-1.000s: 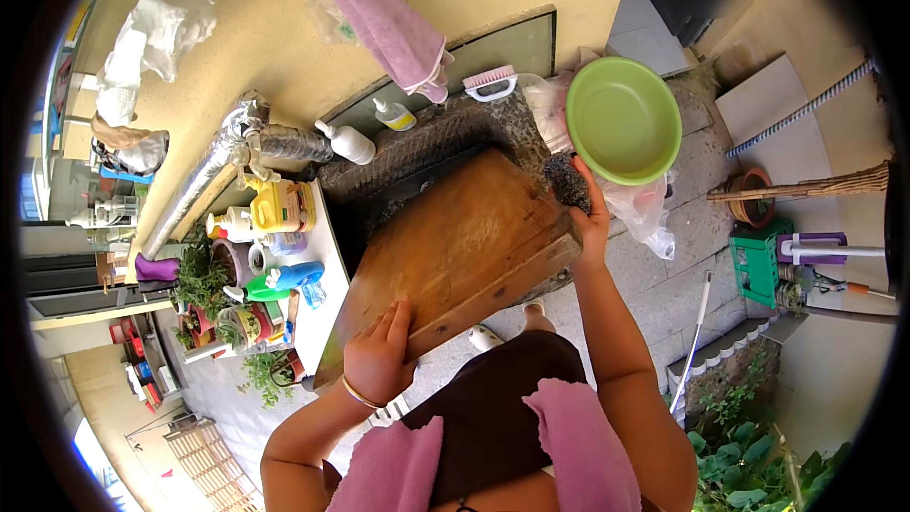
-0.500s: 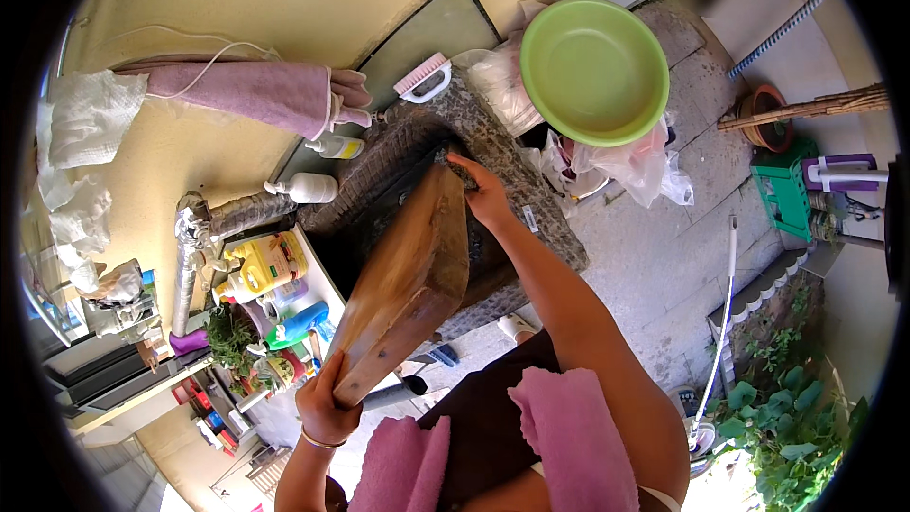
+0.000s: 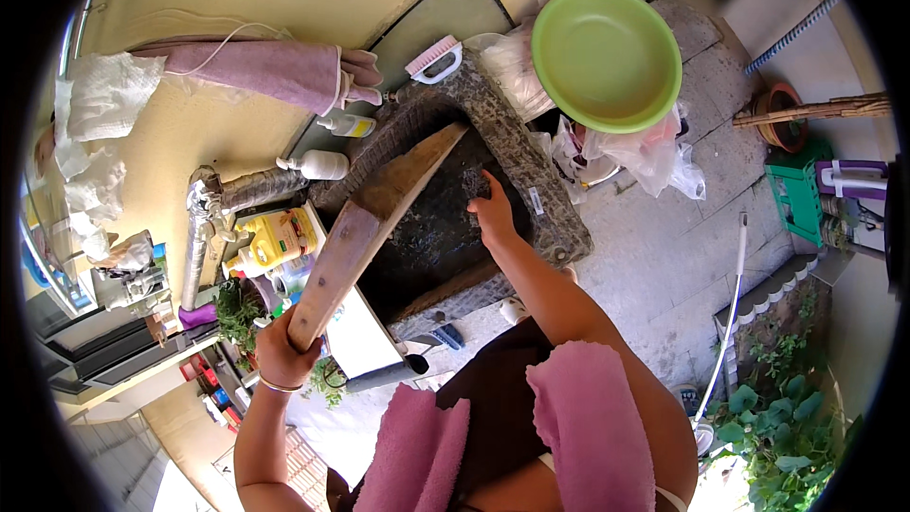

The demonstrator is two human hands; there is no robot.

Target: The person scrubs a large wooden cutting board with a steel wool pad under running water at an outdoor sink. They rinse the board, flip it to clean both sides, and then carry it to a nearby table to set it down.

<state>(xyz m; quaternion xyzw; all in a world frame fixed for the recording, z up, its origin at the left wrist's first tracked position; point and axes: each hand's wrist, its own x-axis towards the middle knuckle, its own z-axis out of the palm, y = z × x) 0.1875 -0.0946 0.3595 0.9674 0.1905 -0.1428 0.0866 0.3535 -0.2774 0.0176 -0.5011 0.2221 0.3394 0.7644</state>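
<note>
My left hand (image 3: 286, 351) is closed round the lower end of a thick wooden board (image 3: 343, 256), which looks like a washboard and slants up over the left side of a dark stone sink (image 3: 552, 197). The board's far end lies by the sink's back rim. Over the basin, apart from the board, my right hand (image 3: 495, 216) pinches a dark grey scrubber (image 3: 475, 186) that looks like steel wool. Inside, the basin looks dark and wet.
A pink scrub brush (image 3: 434, 59) and white bottles (image 3: 322, 165) stand along the sink's wall side. Past the right rim, a green basin (image 3: 607, 57) rests on plastic bags. A yellow jug (image 3: 284, 235) sits left on a white surface. A white pole (image 3: 730, 313) leans at right.
The board has swung left and tilted, its near end moving left with my left hand. My right hand has come away from the board's far end and down over the basin, showing the scrubber.
</note>
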